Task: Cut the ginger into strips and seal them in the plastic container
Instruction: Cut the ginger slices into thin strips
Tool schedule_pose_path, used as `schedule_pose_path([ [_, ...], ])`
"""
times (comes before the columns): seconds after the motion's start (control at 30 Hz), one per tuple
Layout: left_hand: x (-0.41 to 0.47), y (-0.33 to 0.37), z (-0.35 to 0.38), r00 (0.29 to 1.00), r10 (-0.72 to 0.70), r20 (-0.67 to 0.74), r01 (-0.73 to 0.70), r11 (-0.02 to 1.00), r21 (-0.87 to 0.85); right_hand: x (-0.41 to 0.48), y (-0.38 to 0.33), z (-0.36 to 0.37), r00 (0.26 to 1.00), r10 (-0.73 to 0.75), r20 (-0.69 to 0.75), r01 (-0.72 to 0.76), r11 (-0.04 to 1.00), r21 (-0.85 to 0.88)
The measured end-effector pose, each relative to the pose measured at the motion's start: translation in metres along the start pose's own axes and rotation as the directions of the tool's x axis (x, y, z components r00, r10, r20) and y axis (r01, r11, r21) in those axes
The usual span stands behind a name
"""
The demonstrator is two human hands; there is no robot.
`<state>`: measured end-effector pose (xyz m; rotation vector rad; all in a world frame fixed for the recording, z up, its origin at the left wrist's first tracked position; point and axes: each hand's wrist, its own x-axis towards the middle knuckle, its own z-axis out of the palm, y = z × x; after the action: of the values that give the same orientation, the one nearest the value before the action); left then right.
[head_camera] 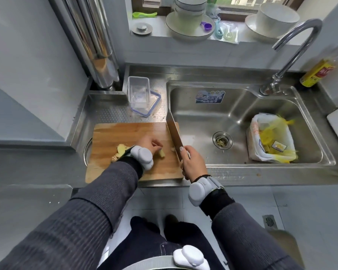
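A wooden cutting board (pixel 125 133) lies on the steel counter left of the sink. My left hand (pixel 149 144) presses down on a pale yellow piece of ginger (pixel 161 153) on the board. More ginger (pixel 121 148) lies behind my left wrist. My right hand (pixel 193 162) grips the handle of a cleaver (pixel 174 133), whose blade stands edge-down just right of the held ginger. A small cut bit (pixel 172 149) lies beside the blade. The clear plastic container (pixel 138 92) stands empty behind the board, on its blue-rimmed lid (pixel 154 106).
The steel sink (pixel 242 114) on the right holds a basin lined with a yellow bag (pixel 271 139) of scraps. A faucet (pixel 293 51) arches over it. A yellow bottle (pixel 316 74) stands at the back right. Bowls and plates (pixel 189 18) crowd the windowsill.
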<state>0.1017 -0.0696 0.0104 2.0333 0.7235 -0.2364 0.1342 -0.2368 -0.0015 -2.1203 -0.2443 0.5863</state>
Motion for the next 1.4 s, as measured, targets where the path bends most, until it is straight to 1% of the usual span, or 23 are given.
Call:
schedule_pose_path([
  [0.03,0.0,0.001,0.0,1.0,-0.002,0.001,0.002,1.0,0.03,0.002,-0.003,0.003,1.0,-0.006,0.011,0.006,1.0,-0.001],
  [0.1,0.003,-0.001,-0.001,0.999,-0.002,-0.042,0.005,0.997,0.071,0.006,-0.009,0.007,0.999,-0.032,0.028,0.032,0.999,-0.011],
  [0.23,0.008,-0.005,-0.003,0.991,0.026,-0.133,-0.015,0.997,0.079,0.008,-0.013,0.007,0.998,-0.062,0.019,0.062,0.998,-0.027],
  [0.37,0.011,-0.012,0.0,0.988,0.032,-0.153,-0.022,0.998,0.065,0.002,-0.011,0.001,0.995,-0.082,0.061,0.088,0.991,-0.097],
  [0.43,0.009,-0.019,0.002,0.977,0.075,-0.199,-0.045,0.988,0.149,-0.002,-0.01,0.0,0.992,-0.078,0.096,0.092,0.985,-0.144],
  [0.47,0.006,-0.022,0.004,0.969,0.11,-0.223,-0.06,0.974,0.218,-0.004,-0.009,-0.001,0.991,-0.079,0.111,0.097,0.981,-0.17],
  [0.57,-0.01,-0.026,0.006,0.94,0.214,-0.264,-0.07,0.881,0.468,-0.011,-0.011,0.001,0.988,-0.062,0.142,0.102,0.949,-0.297],
  [0.63,-0.019,-0.03,0.008,0.925,0.287,-0.249,-0.099,0.815,0.571,-0.013,-0.017,0.006,0.991,-0.035,0.13,0.081,0.926,-0.369],
  [0.7,-0.026,-0.036,0.009,0.923,0.331,-0.197,-0.13,0.748,0.65,-0.011,-0.024,0.013,0.99,-0.033,0.134,0.087,0.902,-0.423],
  [0.8,-0.033,-0.044,0.013,0.952,0.294,-0.089,-0.132,0.653,0.746,-0.003,-0.03,0.013,0.988,-0.034,0.148,0.098,0.885,-0.455],
  [0.87,-0.038,-0.048,0.016,0.963,0.262,-0.07,-0.112,0.62,0.777,-0.003,-0.03,0.007,0.989,-0.055,0.14,0.116,0.869,-0.48],
  [0.97,-0.041,-0.052,0.017,0.973,0.226,-0.046,-0.103,0.606,0.789,-0.012,-0.028,0.0,0.986,-0.107,0.13,0.161,0.825,-0.542],
  [1.03,-0.042,-0.05,0.017,0.977,0.213,-0.015,-0.117,0.591,0.798,-0.018,-0.029,0.001,0.981,-0.12,0.151,0.183,0.82,-0.542],
  [1.17,-0.041,-0.044,0.014,0.984,0.18,0.01,-0.118,0.603,0.789,-0.021,-0.031,0.005,0.971,-0.126,0.204,0.216,0.824,-0.524],
  [1.4,-0.036,-0.045,0.013,0.989,0.139,0.045,-0.122,0.615,0.779,-0.023,-0.033,0.008,0.971,-0.111,0.213,0.217,0.782,-0.584],
])
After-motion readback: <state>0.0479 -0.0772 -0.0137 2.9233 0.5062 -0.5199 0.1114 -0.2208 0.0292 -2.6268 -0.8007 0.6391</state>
